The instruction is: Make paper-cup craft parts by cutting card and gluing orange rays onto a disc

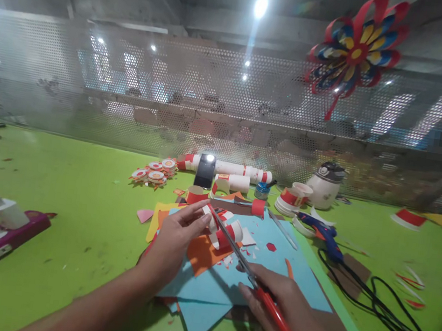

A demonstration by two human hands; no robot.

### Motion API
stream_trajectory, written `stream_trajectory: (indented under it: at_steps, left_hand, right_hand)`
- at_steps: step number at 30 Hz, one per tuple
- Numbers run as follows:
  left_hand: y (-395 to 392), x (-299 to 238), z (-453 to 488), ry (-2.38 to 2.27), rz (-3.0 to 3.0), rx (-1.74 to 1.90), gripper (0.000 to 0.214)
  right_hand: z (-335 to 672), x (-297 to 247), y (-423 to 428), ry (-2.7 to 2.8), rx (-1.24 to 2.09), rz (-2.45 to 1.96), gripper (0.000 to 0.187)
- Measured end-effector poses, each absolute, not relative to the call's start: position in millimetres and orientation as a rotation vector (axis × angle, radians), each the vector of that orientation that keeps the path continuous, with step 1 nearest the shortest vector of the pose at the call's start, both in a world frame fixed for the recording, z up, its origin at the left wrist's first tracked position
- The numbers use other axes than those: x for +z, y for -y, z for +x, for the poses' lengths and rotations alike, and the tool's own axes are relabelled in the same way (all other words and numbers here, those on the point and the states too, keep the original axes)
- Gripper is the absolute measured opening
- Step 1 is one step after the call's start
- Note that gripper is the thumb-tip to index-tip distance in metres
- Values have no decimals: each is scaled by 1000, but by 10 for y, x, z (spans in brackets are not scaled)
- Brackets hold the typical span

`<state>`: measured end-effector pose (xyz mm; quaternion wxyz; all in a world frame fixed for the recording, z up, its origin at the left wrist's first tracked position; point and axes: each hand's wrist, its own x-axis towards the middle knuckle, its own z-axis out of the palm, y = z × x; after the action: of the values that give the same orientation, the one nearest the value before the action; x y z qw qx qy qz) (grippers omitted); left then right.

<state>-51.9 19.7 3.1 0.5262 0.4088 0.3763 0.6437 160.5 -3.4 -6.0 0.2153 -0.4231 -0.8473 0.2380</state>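
Note:
My left hand [174,238] is closed, its thumb and fingers pinching a small red and white paper piece [208,219]. My right hand [283,296] grips scissors [239,255] with long metal blades and a red handle. The blade tips reach up to the paper piece by my left fingertips; whether they touch it I cannot make out. Just beyond the blades lie cut red and white paper cup pieces [234,232]. Under both hands is a stack of coloured paper, with a light blue sheet [204,291] and an orange sheet [201,256] on top, scattered with small scraps.
A blue glue gun [324,233] with a black cord lies right, near stacked paper cups [289,200] and a white kettle [324,185]. Behind are a phone [205,171], white tubes [232,169] and paper flower shapes [157,170]. A purple power strip [0,237] sits left.

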Motion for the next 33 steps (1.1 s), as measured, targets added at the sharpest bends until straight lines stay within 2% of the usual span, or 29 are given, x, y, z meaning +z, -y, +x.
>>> stream_trajectory:
  at_steps: [12,24,33]
  left_hand:
    - [-199,6,-528,-890,980,1557,48]
    - [-209,2,-527,-856,977,1563,47]
    - [-210,-30,-535,-890,992,1558,49]
  right_hand:
    - [1534,-139,79,2246,604,-1166,27]
    - [1535,16,104,2194,907,-1135,20]
    - [1525,-44,123,2251,677,-1197,23]
